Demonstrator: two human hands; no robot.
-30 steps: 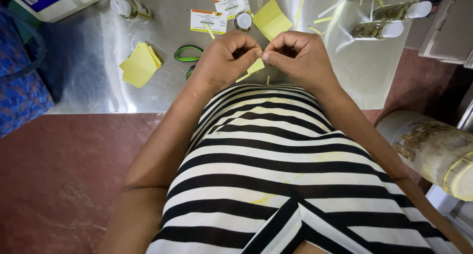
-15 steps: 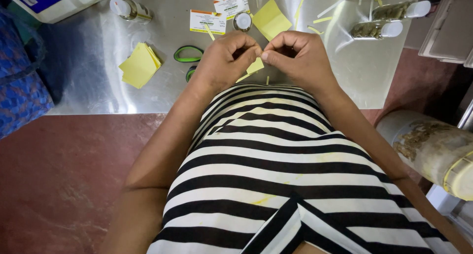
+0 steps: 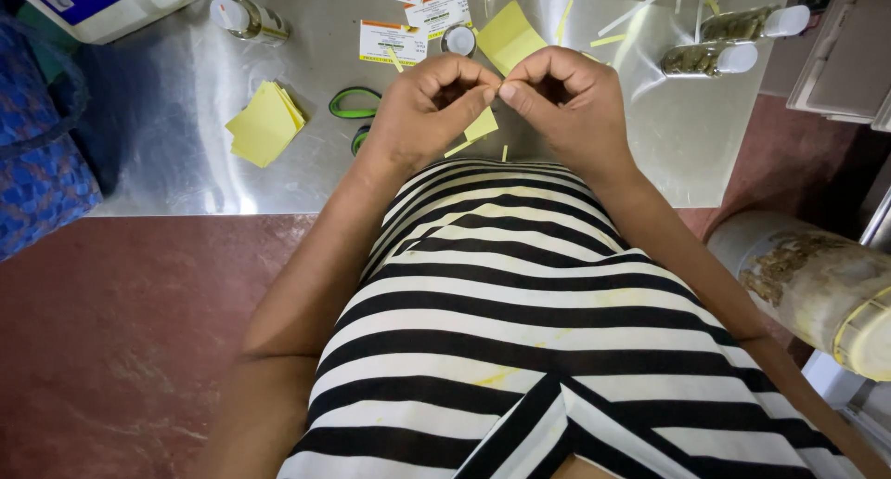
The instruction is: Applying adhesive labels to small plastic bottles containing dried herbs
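**A:** Your left hand [image 3: 422, 112] is curled nearly closed, thumb and forefinger pinched together at the top centre of the frame. Your right hand [image 3: 561, 103] is curled the same way, its fingertips [image 3: 506, 91] meeting the left ones.

**B:** What do you have hold of?

**A:** A small yellow paper [image 3: 481, 126], pinched between the two hands; most of it hangs just below your left fingers, over the near edge of the tabletop [image 3: 167, 163]. Whether your right hand grips that same piece or a thin sliver of it, I cannot tell.

**B:** And around your hands?

**A:** A stack [image 3: 264, 123] of yellow notes lies to the left, well apart. Green scissors [image 3: 355, 103] sit just beside your left wrist. One yellow sheet [image 3: 509, 38] lies just above your knuckles, with printed cards [image 3: 392, 43] next to it. Two vials [image 3: 710, 58] with white caps lie at the upper right, among yellow strips [image 3: 608, 41].
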